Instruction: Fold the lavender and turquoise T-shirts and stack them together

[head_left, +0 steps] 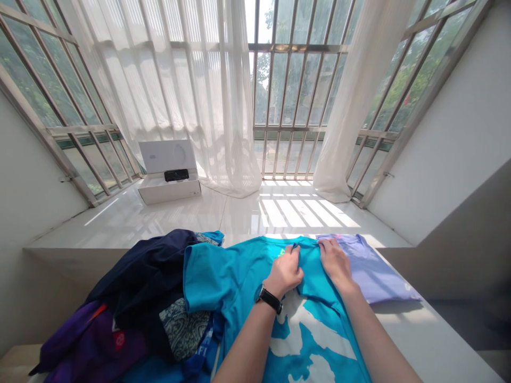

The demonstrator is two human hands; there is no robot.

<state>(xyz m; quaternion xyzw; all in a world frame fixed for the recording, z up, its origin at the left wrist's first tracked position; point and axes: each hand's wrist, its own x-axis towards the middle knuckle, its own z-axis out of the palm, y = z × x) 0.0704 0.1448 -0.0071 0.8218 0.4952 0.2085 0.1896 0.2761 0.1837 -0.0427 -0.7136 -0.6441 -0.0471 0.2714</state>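
Spread out before me lies a teal T-shirt (pixel 247 266) with a large white print, its left sleeve reaching toward a pile of clothes. My left hand (pixel 285 271), with a black-strapped watch on the wrist, pinches the shirt's fabric just below the collar. Farther right, my right hand (pixel 334 259) has its fingers closed on the shirt's shoulder edge. The shirt's right side is folded inward, so its right sleeve is mostly hidden. Beside my right hand rests a folded lavender garment (pixel 379 276), partly covered by the teal shirt's edge.
A heap of dark clothes (pixel 139 282), navy and purple with a paisley piece, lies at the left. An open white box (pixel 171 194) holding a black device (pixel 176 175) stands on the white sill (pixel 235 213). Sheer curtains (pixel 223 96) and barred windows (pixel 295 85) are behind.
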